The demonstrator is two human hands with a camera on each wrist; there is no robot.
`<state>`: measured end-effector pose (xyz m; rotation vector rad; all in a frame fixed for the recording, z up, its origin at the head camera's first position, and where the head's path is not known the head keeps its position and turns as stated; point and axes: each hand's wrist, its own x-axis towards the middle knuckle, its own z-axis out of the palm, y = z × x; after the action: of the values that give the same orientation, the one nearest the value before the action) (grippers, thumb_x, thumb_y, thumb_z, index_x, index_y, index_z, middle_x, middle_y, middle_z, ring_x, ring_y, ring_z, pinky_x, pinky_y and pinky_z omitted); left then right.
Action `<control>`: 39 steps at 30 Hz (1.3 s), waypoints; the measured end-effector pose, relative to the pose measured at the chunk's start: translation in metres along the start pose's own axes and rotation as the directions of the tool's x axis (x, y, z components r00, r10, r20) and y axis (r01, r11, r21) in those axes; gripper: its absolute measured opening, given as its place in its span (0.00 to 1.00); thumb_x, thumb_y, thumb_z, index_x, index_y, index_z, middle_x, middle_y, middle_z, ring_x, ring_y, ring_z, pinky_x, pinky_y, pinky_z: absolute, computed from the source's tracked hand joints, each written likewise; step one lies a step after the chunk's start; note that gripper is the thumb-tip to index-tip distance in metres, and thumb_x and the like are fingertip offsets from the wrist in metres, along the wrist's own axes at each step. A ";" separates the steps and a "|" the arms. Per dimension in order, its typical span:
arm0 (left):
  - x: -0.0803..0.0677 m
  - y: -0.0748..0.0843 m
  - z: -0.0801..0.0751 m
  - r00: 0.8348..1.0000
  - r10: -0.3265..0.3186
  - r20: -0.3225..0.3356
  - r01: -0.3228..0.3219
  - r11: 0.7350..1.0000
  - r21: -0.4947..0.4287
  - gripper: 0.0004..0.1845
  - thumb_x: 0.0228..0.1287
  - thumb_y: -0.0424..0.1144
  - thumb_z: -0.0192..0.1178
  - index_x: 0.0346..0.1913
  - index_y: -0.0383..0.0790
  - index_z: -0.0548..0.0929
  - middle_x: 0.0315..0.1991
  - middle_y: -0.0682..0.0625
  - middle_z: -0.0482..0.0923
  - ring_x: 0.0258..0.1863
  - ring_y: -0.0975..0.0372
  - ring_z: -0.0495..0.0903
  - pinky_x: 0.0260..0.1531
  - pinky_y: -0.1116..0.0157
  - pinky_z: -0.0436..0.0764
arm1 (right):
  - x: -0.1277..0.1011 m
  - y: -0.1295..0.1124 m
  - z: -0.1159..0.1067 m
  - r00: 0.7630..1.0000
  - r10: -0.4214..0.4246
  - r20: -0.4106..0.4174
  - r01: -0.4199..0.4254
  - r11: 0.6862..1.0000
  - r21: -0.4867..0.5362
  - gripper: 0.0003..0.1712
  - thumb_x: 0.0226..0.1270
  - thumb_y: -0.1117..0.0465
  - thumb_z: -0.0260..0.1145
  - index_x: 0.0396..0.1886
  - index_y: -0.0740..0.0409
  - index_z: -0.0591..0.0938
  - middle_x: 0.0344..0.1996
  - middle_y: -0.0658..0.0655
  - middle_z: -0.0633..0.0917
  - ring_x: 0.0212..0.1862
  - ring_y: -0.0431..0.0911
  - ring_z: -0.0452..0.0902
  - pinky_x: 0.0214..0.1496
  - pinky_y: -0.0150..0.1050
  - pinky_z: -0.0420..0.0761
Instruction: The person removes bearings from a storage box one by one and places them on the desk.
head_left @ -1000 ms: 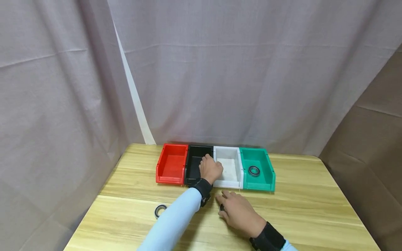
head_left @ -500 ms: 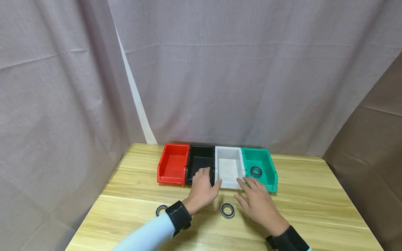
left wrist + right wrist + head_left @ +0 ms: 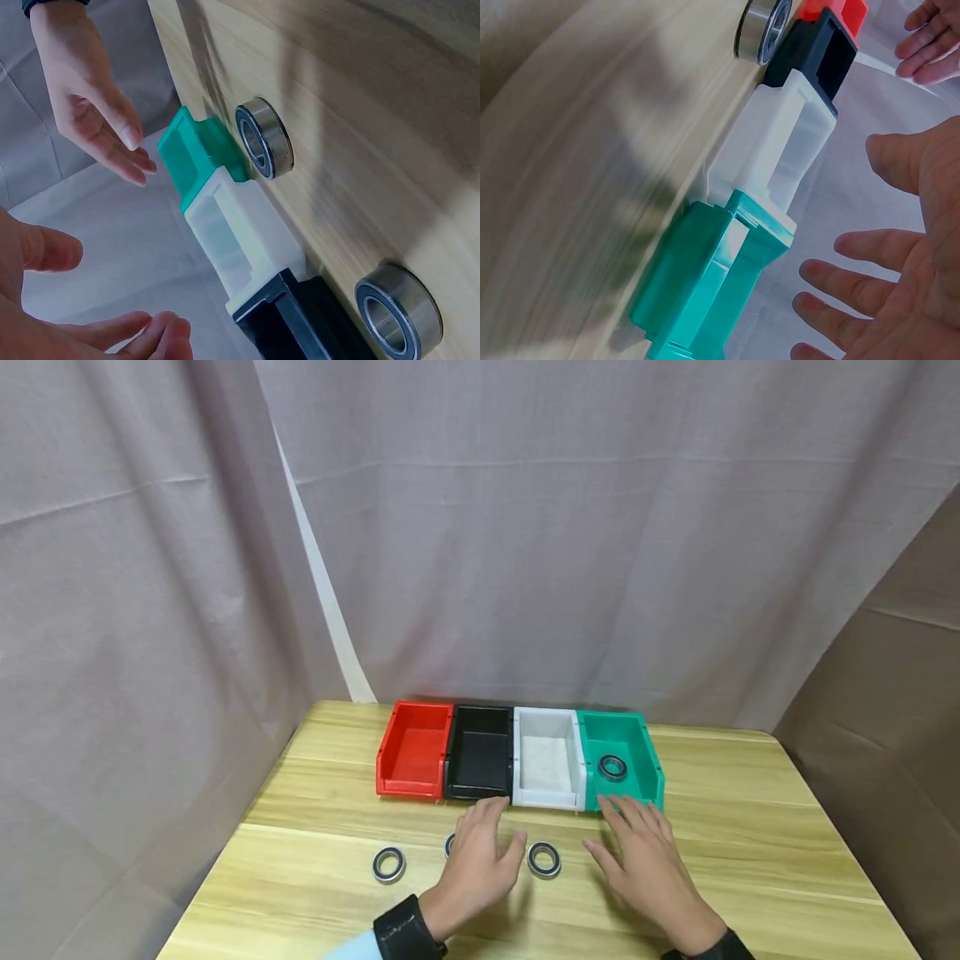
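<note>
My left hand [image 3: 480, 862] hovers over the table with thumb and fingers spread, holding nothing; it partly covers a bearing [image 3: 449, 845]. Another bearing [image 3: 388, 865] lies flat to its left, and a third bearing [image 3: 543, 860] lies between my two hands. My right hand [image 3: 649, 868] is in front of the green bin [image 3: 649, 770], fingers apart and nothing in them. Inside that green bin rests one more bearing [image 3: 612, 767]. In the left wrist view two bearings show metal sides and dark faces, one bearing [image 3: 264, 139] near the green bin.
A red bin [image 3: 412, 752], a black bin [image 3: 482, 752] and a white bin [image 3: 546, 756] stand side by side with the green one on the wooden table [image 3: 315, 827]. A grey curtain [image 3: 480, 543] hangs behind the table; brown cloth [image 3: 885, 710] hangs at the right.
My left hand has drawn back from the black and white bins toward the front. My right hand has left the middle bearing, which stays on the table, and moved right.
</note>
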<state>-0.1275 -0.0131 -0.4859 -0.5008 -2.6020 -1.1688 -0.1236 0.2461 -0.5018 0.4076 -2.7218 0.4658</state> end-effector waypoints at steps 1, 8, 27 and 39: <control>-0.001 0.000 0.000 1.000 -0.005 0.001 0.005 1.000 -0.001 0.25 0.71 0.39 0.65 0.67 0.29 0.80 0.64 0.38 0.82 0.64 0.46 0.79 0.66 0.45 0.75 | 0.001 0.000 0.000 1.000 -0.004 -0.002 0.004 1.000 -0.003 0.39 0.69 0.51 0.76 0.73 0.67 0.77 0.69 0.71 0.80 0.73 0.68 0.72 0.76 0.73 0.62; -0.006 -0.001 0.004 0.999 -0.029 0.017 0.029 1.000 -0.003 0.25 0.71 0.40 0.65 0.67 0.32 0.81 0.65 0.40 0.82 0.65 0.48 0.79 0.67 0.45 0.75 | 0.006 -0.001 0.001 1.000 -0.004 -0.010 0.004 1.000 -0.002 0.40 0.69 0.50 0.76 0.73 0.66 0.77 0.70 0.70 0.80 0.73 0.67 0.72 0.77 0.71 0.62; 0.046 0.016 0.029 0.990 -0.093 0.109 0.104 0.990 -0.096 0.31 0.77 0.42 0.60 0.74 0.26 0.71 0.70 0.36 0.75 0.71 0.48 0.74 0.72 0.48 0.76 | 0.004 0.008 -0.002 1.000 0.005 -0.030 -0.005 1.000 -0.014 0.45 0.68 0.53 0.77 0.78 0.66 0.71 0.68 0.72 0.80 0.71 0.69 0.73 0.73 0.72 0.65; 0.137 0.038 0.108 0.959 -0.236 0.159 0.213 0.965 0.151 0.35 0.76 0.50 0.62 0.71 0.23 0.71 0.60 0.37 0.76 0.60 0.51 0.74 0.68 0.56 0.74 | -0.006 0.012 0.001 0.998 0.020 -0.051 -0.021 1.000 -0.013 0.46 0.67 0.52 0.78 0.77 0.69 0.71 0.67 0.72 0.81 0.69 0.69 0.74 0.69 0.70 0.68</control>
<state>-0.2452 0.1206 -0.4812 -0.2982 -2.9295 -1.0481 -0.1224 0.2576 -0.5083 0.3599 -2.6805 0.4566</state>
